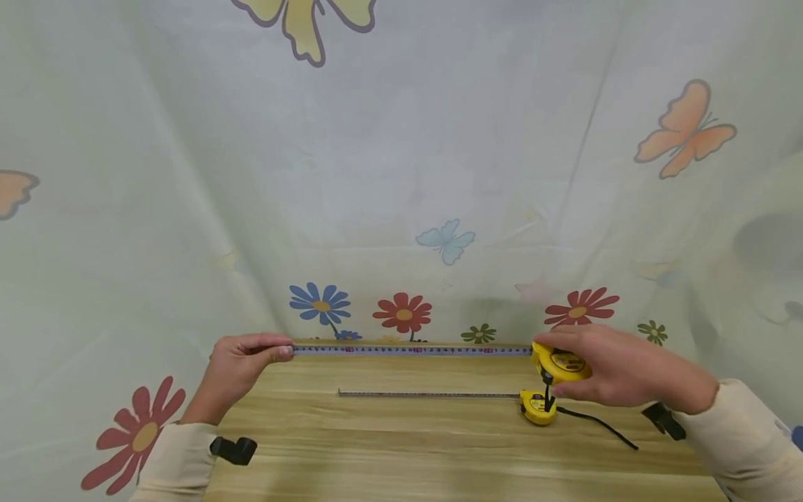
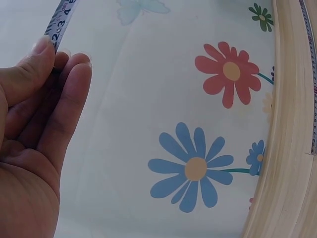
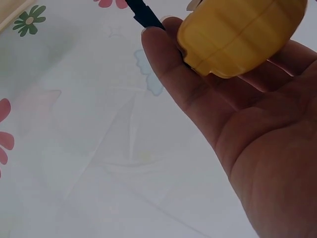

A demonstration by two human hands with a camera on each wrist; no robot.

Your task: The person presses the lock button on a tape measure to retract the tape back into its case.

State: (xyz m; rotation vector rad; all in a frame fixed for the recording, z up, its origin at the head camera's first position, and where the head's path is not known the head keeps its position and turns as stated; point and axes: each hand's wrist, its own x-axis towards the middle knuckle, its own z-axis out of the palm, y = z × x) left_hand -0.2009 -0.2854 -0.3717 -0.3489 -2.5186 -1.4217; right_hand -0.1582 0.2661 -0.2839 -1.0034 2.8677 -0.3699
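Between finger and thumb my left hand (image 1: pixel 241 366) pinches the end of a tape measure's blade (image 1: pixel 414 351). The blade runs straight and level across to a yellow tape measure case (image 1: pixel 567 362), which my right hand (image 1: pixel 627 366) grips. Blade numbers show beside the left thumb (image 2: pixel 39 49) in the left wrist view. From the right wrist, the yellow case (image 3: pixel 242 34) sits in curled fingers. Just below it in the head view, a second yellow tape measure (image 1: pixel 538 410) lies on the wooden table, its thin blade (image 1: pixel 426 395) drawn out to the left.
A black strap (image 1: pixel 599 420) trails right from beside the second tape measure. The wooden table (image 1: pixel 376 453) ends at the back against a pale cloth (image 1: pixel 401 153) printed with flowers and butterflies, which also hangs along both sides. Black bands sit at both sleeve cuffs.
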